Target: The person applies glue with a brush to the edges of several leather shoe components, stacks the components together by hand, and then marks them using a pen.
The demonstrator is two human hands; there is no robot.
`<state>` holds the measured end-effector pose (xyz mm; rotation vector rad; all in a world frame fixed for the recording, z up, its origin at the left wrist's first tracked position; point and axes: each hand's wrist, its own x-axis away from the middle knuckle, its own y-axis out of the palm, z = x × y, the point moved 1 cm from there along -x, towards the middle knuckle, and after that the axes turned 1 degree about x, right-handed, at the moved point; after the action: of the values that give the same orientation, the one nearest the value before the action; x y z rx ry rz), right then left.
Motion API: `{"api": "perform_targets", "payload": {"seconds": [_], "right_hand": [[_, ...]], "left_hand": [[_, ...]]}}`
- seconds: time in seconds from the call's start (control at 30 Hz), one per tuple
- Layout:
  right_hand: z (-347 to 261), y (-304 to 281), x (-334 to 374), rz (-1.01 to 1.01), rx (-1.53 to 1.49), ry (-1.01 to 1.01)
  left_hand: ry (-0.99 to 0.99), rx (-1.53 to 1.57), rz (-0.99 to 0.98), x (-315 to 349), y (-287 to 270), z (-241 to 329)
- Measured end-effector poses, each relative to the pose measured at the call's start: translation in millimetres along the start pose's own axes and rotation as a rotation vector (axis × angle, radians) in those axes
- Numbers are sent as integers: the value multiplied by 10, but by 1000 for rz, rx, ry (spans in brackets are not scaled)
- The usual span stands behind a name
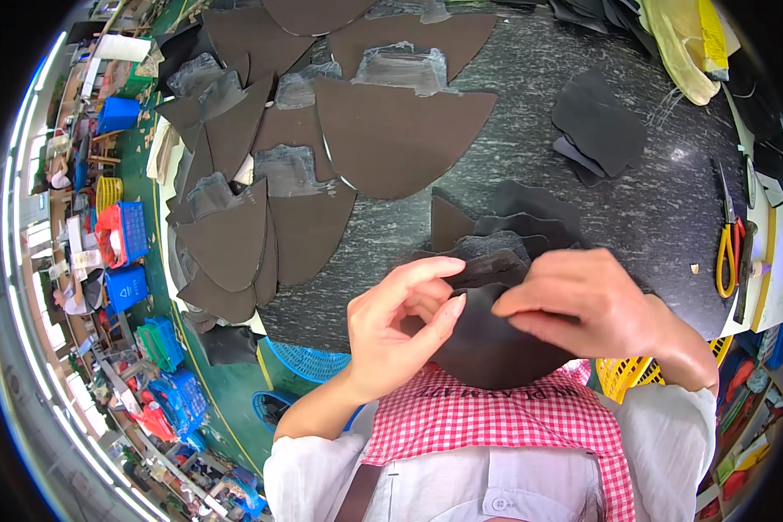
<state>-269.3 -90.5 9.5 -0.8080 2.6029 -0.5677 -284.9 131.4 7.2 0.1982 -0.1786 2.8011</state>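
Note:
A dark, rounded sheet piece (496, 344), leather-like in look, lies in front of my body at the table's near edge. My left hand (396, 317) has its fingers curled at the piece's upper left edge, with the thumb tip against it and the index fingertip a little above. My right hand (587, 300) pinches at its upper right edge, thumb and index close together. Between both hands shows a folded black strip (489, 268). Beyond it rests a fanned stack of dark pieces (535, 213). What lies under my fingers is partly hidden.
Brown half-oval pieces (409, 130) with greyish coated patches overlap at left. Dark cut pieces (602, 122) sit farther right. Yellow-handled scissors (725, 252) lie at the right edge, below a pale cloth (679, 43). Blue (309, 358) and yellow baskets (622, 374) stand below the table.

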Motion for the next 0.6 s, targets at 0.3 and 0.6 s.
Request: {"api": "perform_targets", "payload": {"seconds": [0.3, 0.6], "right_hand": [[167, 141, -53, 211, 254, 80], [158, 122, -77, 212, 297, 128]], "left_hand": [[286, -481, 192, -86, 56, -175], [278, -464, 180, -143, 75, -213]]}}
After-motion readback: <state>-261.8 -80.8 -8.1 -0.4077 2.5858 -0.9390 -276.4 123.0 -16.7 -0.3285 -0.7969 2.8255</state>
